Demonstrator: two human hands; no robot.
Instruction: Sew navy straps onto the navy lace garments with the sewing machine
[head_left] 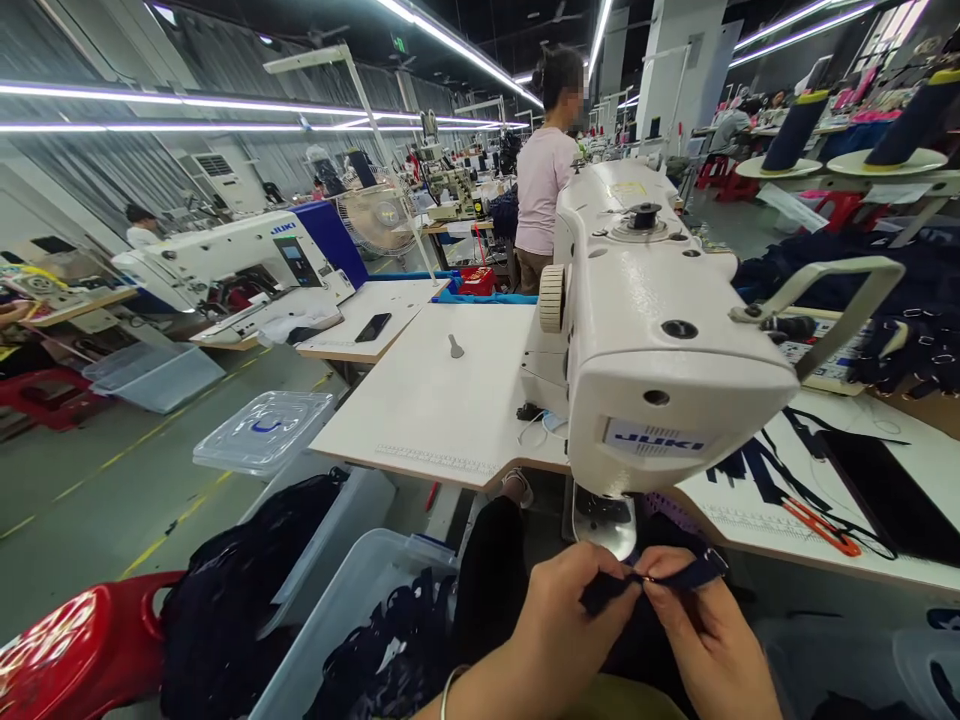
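Observation:
Both of my hands are close together in front of the white sewing machine point(667, 300). My left hand point(559, 610) pinches a dark navy strap point(694, 573), its fingers closed around one part. My right hand point(701, 630) grips the same strap a little to the right, thumb and forefinger pressed together. A small shiny metal piece shows on the strap between the fingertips; its kind is too small to make out. Just beyond the fingers is the machine's metal sewing plate point(604, 522).
Orange-handled snippers point(821, 527) and a black phone point(892, 490) lie on the right tabletop among navy straps. A clear bin point(360, 570) of navy straps stands at lower left, beside a red stool point(90, 640). A person point(544, 180) stands behind the machine.

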